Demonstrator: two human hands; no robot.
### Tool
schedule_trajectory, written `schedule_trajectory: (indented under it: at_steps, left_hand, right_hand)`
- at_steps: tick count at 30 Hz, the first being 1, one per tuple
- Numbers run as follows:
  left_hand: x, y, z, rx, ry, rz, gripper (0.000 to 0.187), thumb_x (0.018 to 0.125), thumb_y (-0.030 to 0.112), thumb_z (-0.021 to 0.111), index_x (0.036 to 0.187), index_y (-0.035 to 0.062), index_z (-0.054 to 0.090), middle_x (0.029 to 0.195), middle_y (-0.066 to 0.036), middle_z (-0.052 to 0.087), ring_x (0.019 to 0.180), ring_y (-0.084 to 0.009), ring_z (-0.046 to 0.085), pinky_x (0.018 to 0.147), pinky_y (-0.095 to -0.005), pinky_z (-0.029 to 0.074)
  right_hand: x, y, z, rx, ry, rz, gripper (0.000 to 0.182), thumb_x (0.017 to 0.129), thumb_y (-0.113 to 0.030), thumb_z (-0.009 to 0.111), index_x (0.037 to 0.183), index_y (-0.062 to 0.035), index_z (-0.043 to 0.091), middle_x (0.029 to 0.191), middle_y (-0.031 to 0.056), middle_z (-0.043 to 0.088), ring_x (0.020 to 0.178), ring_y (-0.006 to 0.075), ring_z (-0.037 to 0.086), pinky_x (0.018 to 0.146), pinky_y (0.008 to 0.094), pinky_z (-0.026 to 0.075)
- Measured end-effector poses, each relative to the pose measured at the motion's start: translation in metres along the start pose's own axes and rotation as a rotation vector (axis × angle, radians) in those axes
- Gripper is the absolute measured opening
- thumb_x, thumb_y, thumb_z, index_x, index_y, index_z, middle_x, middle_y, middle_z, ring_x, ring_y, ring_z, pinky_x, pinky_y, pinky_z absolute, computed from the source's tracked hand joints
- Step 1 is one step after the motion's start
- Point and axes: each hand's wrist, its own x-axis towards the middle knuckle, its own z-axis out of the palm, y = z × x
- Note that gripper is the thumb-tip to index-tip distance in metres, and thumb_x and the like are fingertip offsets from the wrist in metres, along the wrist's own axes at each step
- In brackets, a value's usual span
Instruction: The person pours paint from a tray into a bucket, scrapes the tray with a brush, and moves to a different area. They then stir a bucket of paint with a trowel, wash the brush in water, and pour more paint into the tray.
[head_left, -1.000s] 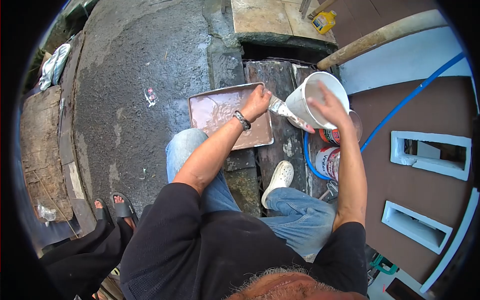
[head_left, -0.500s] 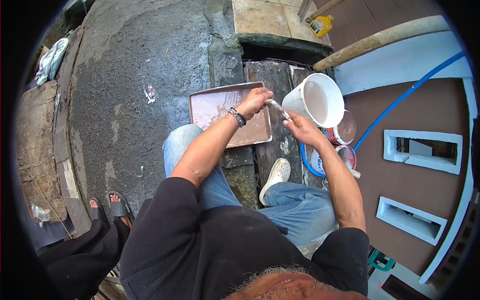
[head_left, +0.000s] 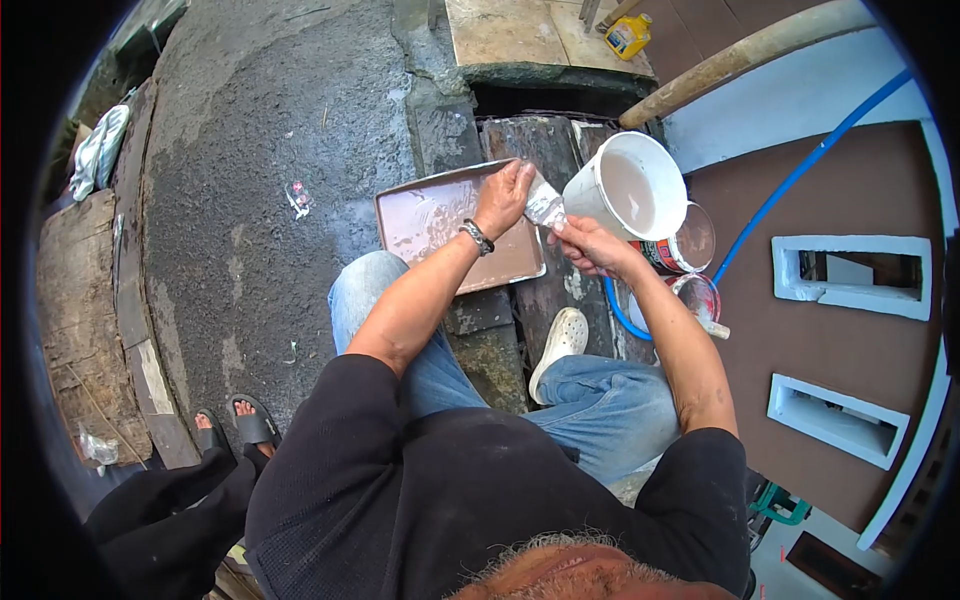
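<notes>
A flat, grey-white, smeared piece (head_left: 544, 203) is stretched between my two hands; its exact kind I cannot make out. My left hand (head_left: 503, 200), with a dark bracelet at the wrist, closes on its upper left edge above the tray. Its lower end is pinched by the fingers of my right hand (head_left: 592, 246). Below my hands lies a shallow rectangular tray (head_left: 542, 273) coated with brownish-pink liquid. Close by on the right stands a white bucket (head_left: 590, 205) of cloudy liquid.
Smaller paint pails (head_left: 695, 240) and a blue hose (head_left: 770, 200) are beside the bucket. A yellow container (head_left: 628, 36) stands on the tiled step (head_left: 500, 33). Another person's sandalled feet (head_left: 250, 423) are at lower left. Dark wooden planks (head_left: 530, 150) run beneath the tray.
The held piece has turned from a narrow, stick-like edge to its broad flat face. My right hand has shifted slightly left, and my left hand has rotated fingers-up.
</notes>
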Motion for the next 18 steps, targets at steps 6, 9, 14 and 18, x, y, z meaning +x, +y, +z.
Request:
schedule_trajectory:
  at_steps: [6,9,14,18]
  left_hand:
    - [0.008,-0.031,0.011,-0.584,-0.07,-0.363,0.041,0.103,0.041,0.051,0.092,0.0064,0.068,0.079,0.0,0.067,0.067,-0.0099,0.061,0.059,-0.0274,0.045]
    - [0.01,-0.01,-0.01,-0.845,-0.117,-0.552,0.039,0.099,0.048,0.056,0.095,0.01,0.065,0.079,0.0,0.066,0.068,-0.0126,0.063,0.062,-0.0286,0.05]
    - [0.0,0.02,-0.009,-1.213,-0.08,-0.388,0.033,0.098,0.033,0.061,0.117,0.0058,0.057,0.105,-0.008,0.066,0.092,-0.0186,0.066,0.081,-0.0361,0.055]
    - [0.004,-0.003,-0.012,-1.1,-0.032,-0.398,0.019,0.099,0.016,0.053,0.106,0.0006,0.062,0.096,-0.007,0.069,0.085,-0.0192,0.068,0.079,-0.0347,0.056]
  right_hand:
    - [0.008,0.007,0.003,-0.034,-0.04,-0.091,0.029,0.104,-0.039,0.048,0.098,-0.0116,0.052,0.062,-0.0071,0.04,0.044,0.0034,0.037,0.035,0.021,0.027]
    - [0.017,0.018,0.006,0.049,-0.006,-0.17,0.031,0.104,-0.041,0.047,0.1,-0.0107,0.052,0.062,-0.0062,0.041,0.045,0.0041,0.043,0.033,0.0208,0.03]
    - [0.023,0.013,0.014,0.1,0.053,-0.203,0.034,0.105,-0.042,0.045,0.103,-0.009,0.052,0.07,-0.0012,0.053,0.05,0.01,0.056,0.034,0.021,0.036]
    - [0.033,0.003,-0.032,-0.467,-0.056,-0.178,0.047,0.1,-0.041,0.055,0.125,-0.0013,0.057,0.104,0.0054,0.065,0.088,0.0123,0.064,0.071,0.0282,0.051]
